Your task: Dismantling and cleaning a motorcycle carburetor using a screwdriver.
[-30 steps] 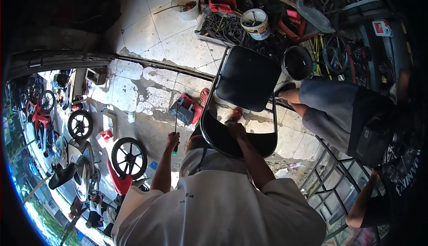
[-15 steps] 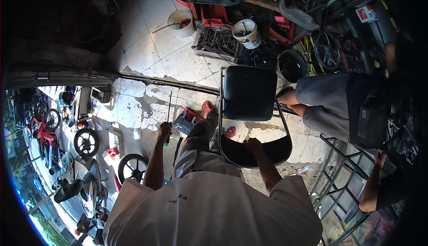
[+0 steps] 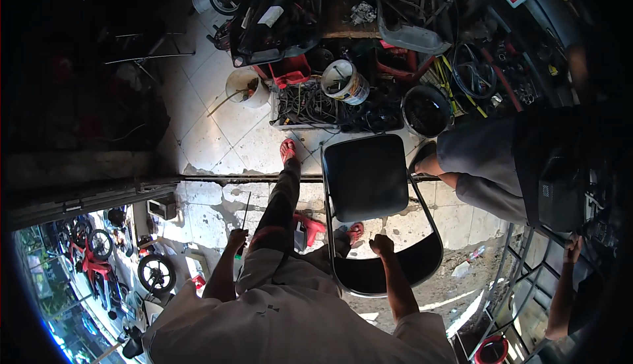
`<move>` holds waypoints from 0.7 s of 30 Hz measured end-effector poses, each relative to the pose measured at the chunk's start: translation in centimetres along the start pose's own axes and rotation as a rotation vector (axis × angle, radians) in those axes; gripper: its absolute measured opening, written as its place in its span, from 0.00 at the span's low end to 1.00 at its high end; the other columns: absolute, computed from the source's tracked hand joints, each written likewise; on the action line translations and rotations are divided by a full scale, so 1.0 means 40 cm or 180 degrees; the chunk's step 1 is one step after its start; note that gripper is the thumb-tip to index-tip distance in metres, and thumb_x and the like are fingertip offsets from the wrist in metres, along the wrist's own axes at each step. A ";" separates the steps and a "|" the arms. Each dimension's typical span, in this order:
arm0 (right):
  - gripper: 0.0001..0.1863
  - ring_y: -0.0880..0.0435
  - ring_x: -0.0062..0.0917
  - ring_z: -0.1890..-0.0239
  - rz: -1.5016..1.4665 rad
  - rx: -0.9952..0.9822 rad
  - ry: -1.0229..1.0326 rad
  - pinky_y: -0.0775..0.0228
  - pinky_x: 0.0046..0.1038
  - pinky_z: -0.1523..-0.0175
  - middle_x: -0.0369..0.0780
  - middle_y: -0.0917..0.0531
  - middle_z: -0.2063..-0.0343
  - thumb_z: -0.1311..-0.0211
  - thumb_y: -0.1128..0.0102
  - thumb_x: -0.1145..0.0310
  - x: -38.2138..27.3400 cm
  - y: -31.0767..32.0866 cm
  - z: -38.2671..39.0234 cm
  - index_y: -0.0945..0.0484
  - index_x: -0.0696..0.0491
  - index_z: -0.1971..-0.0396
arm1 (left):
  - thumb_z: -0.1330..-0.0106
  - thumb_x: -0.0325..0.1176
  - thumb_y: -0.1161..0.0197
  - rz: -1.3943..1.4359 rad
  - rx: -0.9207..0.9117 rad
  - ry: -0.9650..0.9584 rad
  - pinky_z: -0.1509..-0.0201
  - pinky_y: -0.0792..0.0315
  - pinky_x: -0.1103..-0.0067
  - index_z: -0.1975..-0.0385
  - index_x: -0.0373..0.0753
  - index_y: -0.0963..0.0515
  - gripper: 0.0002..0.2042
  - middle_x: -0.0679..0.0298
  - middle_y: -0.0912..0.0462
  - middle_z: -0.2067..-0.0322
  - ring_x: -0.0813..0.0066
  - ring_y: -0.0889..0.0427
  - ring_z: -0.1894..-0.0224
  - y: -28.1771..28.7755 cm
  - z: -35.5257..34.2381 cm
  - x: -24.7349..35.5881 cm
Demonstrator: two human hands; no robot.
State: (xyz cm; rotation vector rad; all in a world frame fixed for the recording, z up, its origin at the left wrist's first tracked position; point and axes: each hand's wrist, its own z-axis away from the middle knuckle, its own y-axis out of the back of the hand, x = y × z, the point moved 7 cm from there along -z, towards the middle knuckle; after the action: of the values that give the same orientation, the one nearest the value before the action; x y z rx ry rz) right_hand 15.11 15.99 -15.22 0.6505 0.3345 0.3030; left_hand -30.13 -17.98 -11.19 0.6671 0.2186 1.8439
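The black folding chair stands on the cracked tile floor directly in front of the person, its padded seat facing up and its curved backrest nearest the body; the right hand sits at the top of that backrest with fingers curled over the frame, a grip that steadies the chair while the person steps past it; the left hand is clenched around a long thin screwdriver-like tool, shaft pointing away from the body so it is clear of the legs; one leg stretches forward, its red sandal planted just left of the seat, and another red sandal shows near the chair's front edge; beyond the chair lie a wire crate of cables, a white bucket, a paler bucket and a dark round basin; to the right another person in grey shorts stands close beside the chair.
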 end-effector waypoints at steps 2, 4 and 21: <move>0.19 0.20 0.42 0.66 -0.0251 0.0043 -0.0269 0.29 0.40 0.60 0.48 0.19 0.75 0.49 0.51 0.53 -0.023 0.009 -0.024 0.22 0.55 0.76 | 0.43 0.42 0.43 -0.0304 -0.0010 -0.0135 0.83 0.29 0.73 0.78 0.34 0.24 0.14 0.61 0.27 0.87 0.70 0.26 0.87 0.028 -0.123 0.134; 0.17 0.20 0.42 0.67 -0.0652 0.0327 -0.0567 0.29 0.41 0.61 0.47 0.20 0.75 0.48 0.51 0.53 -0.078 0.051 -0.067 0.25 0.53 0.77 | 0.42 0.41 0.45 -0.0955 -0.0067 -0.1043 0.79 0.28 0.73 0.81 0.33 0.26 0.15 0.57 0.25 0.85 0.67 0.24 0.85 0.066 -0.253 0.300; 0.15 0.21 0.25 0.78 -0.1505 -0.0444 0.0990 0.28 0.28 0.72 0.39 0.20 0.80 0.42 0.50 0.57 -1.148 0.490 -0.381 0.23 0.55 0.74 | 0.42 0.29 0.44 0.1695 -0.0880 -0.0987 0.75 0.29 0.81 0.50 0.37 0.33 0.18 0.65 0.25 0.72 0.79 0.26 0.75 0.151 -0.195 0.776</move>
State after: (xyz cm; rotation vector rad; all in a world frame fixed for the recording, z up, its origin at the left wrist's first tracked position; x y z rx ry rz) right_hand -35.69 21.75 -4.69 0.3695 0.7436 -0.0286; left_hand -46.44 9.37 -4.39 0.8571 -0.4521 2.1796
